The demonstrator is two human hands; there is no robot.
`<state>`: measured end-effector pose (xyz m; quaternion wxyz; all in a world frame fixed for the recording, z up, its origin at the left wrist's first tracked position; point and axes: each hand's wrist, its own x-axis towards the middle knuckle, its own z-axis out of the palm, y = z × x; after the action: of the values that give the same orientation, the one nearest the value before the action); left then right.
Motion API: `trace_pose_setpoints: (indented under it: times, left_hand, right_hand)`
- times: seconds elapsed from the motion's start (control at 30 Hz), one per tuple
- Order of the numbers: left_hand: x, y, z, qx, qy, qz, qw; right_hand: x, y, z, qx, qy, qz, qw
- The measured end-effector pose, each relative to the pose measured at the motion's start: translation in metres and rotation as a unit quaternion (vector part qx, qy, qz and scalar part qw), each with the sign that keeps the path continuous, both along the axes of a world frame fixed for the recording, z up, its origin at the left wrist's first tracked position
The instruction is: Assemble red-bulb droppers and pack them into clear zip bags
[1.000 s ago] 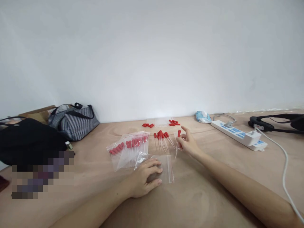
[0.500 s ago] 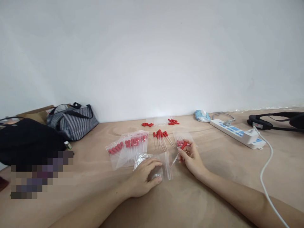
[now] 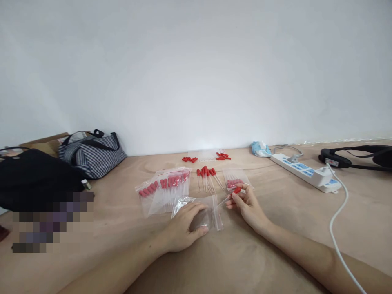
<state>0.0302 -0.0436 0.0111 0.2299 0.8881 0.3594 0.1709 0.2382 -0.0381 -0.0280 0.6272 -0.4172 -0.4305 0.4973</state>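
Observation:
My left hand [image 3: 185, 226] rests on a clear zip-lock bag [image 3: 218, 216], fingers and thumb curved and holding it at the table. My right hand [image 3: 245, 206] pinches the red rubber bulb of a glass dropper [image 3: 237, 190]. Its thin clear tube points down and left, the tip at the bag's mouth; I cannot tell how far inside it is. Beyond the hands lies a loose bunch of red-bulbed droppers [image 3: 205, 173]. Filled bags of droppers [image 3: 171, 182] overlap at the left. Another bag with red bulbs [image 3: 234, 182] lies just behind my right hand.
At the wall are red bulbs [image 3: 223, 156] and a row of clear tubes [image 3: 206, 156]. To the right are a crumpled blue mask [image 3: 260, 149], a white power strip [image 3: 298, 168] with a cable [image 3: 335, 220], and a black headset [image 3: 339, 157]. A striped bag [image 3: 94, 157] stands left.
My right hand has tilted the dropper flatter and moved its tube leftward to the bag's mouth. The left hand stays on the bag.

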Motion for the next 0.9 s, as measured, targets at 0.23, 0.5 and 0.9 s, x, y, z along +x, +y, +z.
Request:
trace_pose_setpoints:
  times: [0.23, 0.5, 0.9]
  left_hand:
    - [0.012, 0.001, -0.010, 0.018, -0.007, 0.023, 1.000]
    - [0.024, -0.001, -0.016, 0.045, -0.014, 0.035, 0.998]
    - [-0.022, 0.002, 0.009, -0.022, 0.058, 0.005, 0.998]
  right_hand:
    - [0.008, -0.003, 0.005, -0.026, -0.105, 0.136, 0.985]
    - [-0.001, -0.012, 0.014, -0.168, 0.008, 0.260, 0.951]
    - [0.030, 0.010, 0.009, -0.136, -0.057, 0.273, 0.951]
